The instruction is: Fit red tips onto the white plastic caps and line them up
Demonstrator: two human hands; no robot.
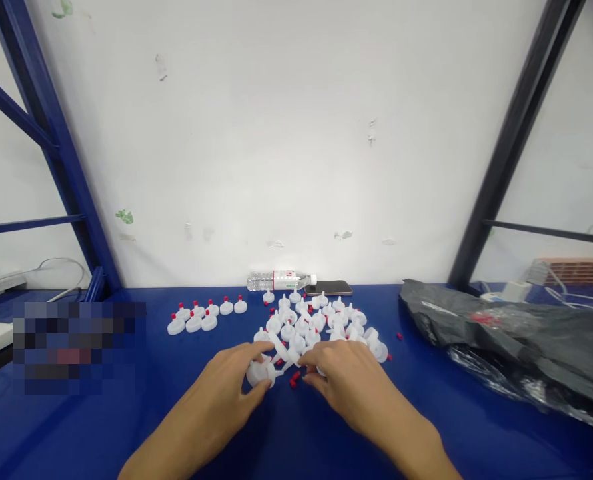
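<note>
Left hand (229, 381) curls around the left of a white cap (260, 374).

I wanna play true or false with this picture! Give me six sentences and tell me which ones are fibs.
1. The clear bottle lies on its side. True.
2. The phone stands upright. False: it lies flat on the blue tabletop.
3. The left hand holds a white nozzle cap. True.
4. The dark plastic bag is on the left. False: it is on the right.
5. The nozzle caps standing apart at left wear red tips. True.
6. Every red tip is on a cap. False: some lie loose.
</note>
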